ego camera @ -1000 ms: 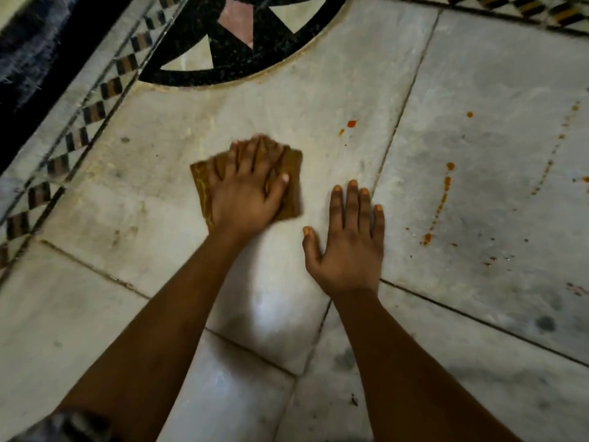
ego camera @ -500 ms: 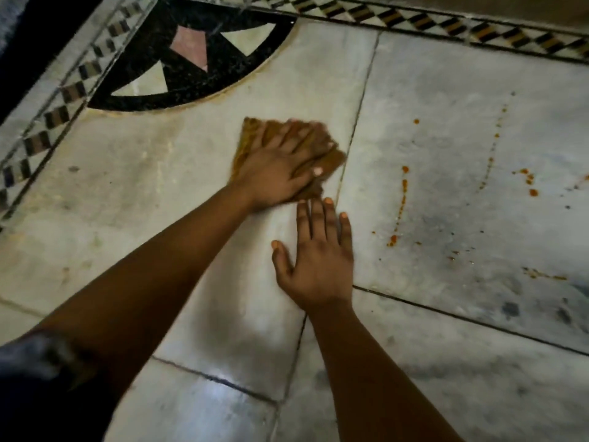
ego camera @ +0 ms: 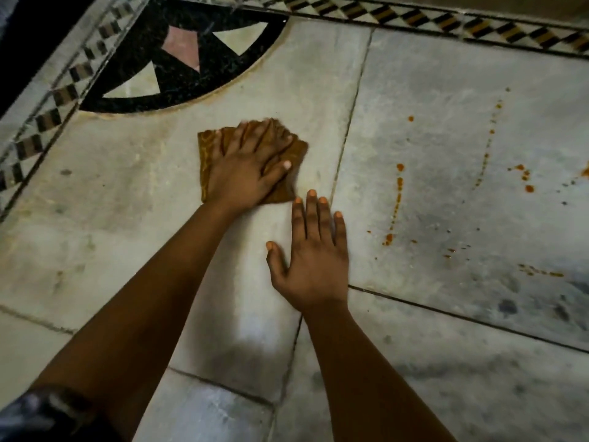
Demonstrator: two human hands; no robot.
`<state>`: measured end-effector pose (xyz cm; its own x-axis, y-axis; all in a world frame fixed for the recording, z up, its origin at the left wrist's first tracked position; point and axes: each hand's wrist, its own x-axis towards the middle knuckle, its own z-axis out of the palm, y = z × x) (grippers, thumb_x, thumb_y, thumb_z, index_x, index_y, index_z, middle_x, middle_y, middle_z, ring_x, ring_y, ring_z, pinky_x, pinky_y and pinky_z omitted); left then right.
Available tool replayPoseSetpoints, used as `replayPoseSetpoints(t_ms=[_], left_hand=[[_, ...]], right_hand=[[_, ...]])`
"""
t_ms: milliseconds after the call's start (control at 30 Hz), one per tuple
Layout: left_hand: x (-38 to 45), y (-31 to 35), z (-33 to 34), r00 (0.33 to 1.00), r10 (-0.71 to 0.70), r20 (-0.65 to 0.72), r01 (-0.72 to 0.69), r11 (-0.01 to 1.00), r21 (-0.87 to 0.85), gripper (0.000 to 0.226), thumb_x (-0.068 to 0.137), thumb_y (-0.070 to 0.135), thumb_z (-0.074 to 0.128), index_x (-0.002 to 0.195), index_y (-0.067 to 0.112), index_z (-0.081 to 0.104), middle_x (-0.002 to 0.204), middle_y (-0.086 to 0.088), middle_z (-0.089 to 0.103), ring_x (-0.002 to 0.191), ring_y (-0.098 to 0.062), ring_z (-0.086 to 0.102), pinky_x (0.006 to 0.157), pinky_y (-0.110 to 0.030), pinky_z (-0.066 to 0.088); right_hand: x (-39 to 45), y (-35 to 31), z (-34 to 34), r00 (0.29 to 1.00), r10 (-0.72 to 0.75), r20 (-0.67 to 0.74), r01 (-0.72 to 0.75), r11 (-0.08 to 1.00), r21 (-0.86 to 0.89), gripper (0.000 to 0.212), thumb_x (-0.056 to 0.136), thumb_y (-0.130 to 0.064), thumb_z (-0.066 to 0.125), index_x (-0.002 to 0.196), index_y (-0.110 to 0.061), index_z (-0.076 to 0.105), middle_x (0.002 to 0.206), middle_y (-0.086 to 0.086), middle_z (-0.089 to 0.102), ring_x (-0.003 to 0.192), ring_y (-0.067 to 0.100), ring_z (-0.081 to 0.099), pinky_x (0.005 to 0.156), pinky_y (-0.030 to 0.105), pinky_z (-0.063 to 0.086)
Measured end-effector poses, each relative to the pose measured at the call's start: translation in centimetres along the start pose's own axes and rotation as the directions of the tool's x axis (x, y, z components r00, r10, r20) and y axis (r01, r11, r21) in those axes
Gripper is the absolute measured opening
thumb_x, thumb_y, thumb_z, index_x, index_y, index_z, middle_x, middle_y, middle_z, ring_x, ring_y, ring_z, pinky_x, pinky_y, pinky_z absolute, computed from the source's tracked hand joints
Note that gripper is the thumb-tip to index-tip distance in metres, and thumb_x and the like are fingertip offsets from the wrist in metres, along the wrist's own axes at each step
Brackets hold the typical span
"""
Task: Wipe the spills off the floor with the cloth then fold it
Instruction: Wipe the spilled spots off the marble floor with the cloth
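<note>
A folded brown cloth (ego camera: 207, 154) lies flat on the pale marble floor (ego camera: 127, 202). My left hand (ego camera: 251, 167) presses down on it with fingers spread and straight, covering most of it. Just to the right and nearer me, my right hand (ego camera: 314, 256) rests flat on the bare floor, fingers straight, holding nothing. Orange spills sit on the tile to the right: a dotted streak (ego camera: 396, 202), a thin dotted line (ego camera: 487, 148) and several blobs (ego camera: 524, 180).
A black inlay with pink and white triangles (ego camera: 178, 65) fills the far left corner. A checkered border strip (ego camera: 446, 23) runs along the far edge and down the left side. Dark grout lines (ego camera: 350, 122) divide the tiles.
My left hand slid the cloth left and slightly toward me, away from the grout line. The small orange spots seen a second ago near the cloth are gone. My right hand stays planted.
</note>
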<state>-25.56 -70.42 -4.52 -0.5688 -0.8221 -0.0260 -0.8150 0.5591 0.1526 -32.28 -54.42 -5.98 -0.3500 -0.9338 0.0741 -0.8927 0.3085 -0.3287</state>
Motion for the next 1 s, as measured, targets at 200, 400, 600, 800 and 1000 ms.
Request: replayPoseSetpoints(t_ms=[200, 400, 600, 800, 1000], left_hand=[[9.5, 0.7, -1.2, 0.978, -0.178, 0.109, 0.185, 0.981, -0.058, 0.052, 0.097, 0.055, 0.024, 0.147, 0.042, 0.017, 0.160, 0.004, 0.001, 0.146, -0.029, -0.003, 0.113, -0.058, -0.004], [1.8, 1.3, -1.2, 0.987, 0.119, 0.109, -0.127, 0.990, 0.068, 0.065, 0.084, 0.070, 0.014, 0.145, 0.048, 0.015, 0.160, 0.003, 0.008, 0.145, -0.025, 0.009, 0.113, -0.050, 0.006], [-0.1, -4.3, -1.3, 0.993, -0.102, 0.052, 0.097, 0.990, 0.106, 0.073, 0.080, 0.076, 0.016, 0.146, 0.044, 0.015, 0.160, 0.000, 0.005, 0.146, -0.027, 0.001, 0.113, -0.055, 0.000], [5.3, 0.5, -0.2, 0.995, -0.068, 0.075, 0.067, 0.998, 0.021, 0.067, 0.086, 0.072, 0.022, 0.146, 0.042, 0.022, 0.160, -0.001, 0.001, 0.146, -0.030, 0.000, 0.114, -0.055, 0.001], [-6.6, -4.7, -1.0, 0.996, -0.090, 0.017, 0.090, 0.996, 0.020, 0.072, 0.077, 0.076, 0.019, 0.143, 0.047, 0.025, 0.160, 0.004, 0.007, 0.146, -0.024, 0.005, 0.114, -0.050, 0.003]], right_hand=[[0.3, 0.1, 0.1, 1.000, -0.009, -0.012, 0.009, 1.000, -0.012, 0.072, 0.086, -0.050, 0.032, 0.143, -0.006, 0.036, 0.150, 0.016, 0.032, 0.141, 0.031, 0.026, 0.112, 0.045, 0.012], [0.1, 0.0, 0.0, 1.000, -0.014, -0.004, 0.014, 1.000, -0.018, 0.071, 0.086, -0.050, 0.033, 0.143, -0.006, 0.035, 0.152, 0.016, 0.029, 0.141, 0.030, 0.024, 0.113, 0.046, 0.013], [0.0, 0.0, 0.1, 1.000, -0.002, 0.006, 0.002, 1.000, -0.006, 0.072, 0.086, -0.049, 0.032, 0.143, -0.005, 0.034, 0.152, 0.017, 0.027, 0.142, 0.031, 0.022, 0.113, 0.047, 0.013], [0.2, 0.4, 0.2, 1.000, 0.001, 0.021, -0.001, 0.999, -0.035, 0.072, 0.086, -0.049, 0.031, 0.143, -0.005, 0.034, 0.152, 0.016, 0.028, 0.142, 0.030, 0.024, 0.114, 0.045, 0.012], [0.2, 0.2, -0.1, 1.000, -0.012, 0.026, 0.014, 0.998, -0.065, 0.072, 0.086, -0.049, 0.032, 0.142, -0.004, 0.035, 0.150, 0.019, 0.030, 0.140, 0.032, 0.027, 0.113, 0.046, 0.013]])
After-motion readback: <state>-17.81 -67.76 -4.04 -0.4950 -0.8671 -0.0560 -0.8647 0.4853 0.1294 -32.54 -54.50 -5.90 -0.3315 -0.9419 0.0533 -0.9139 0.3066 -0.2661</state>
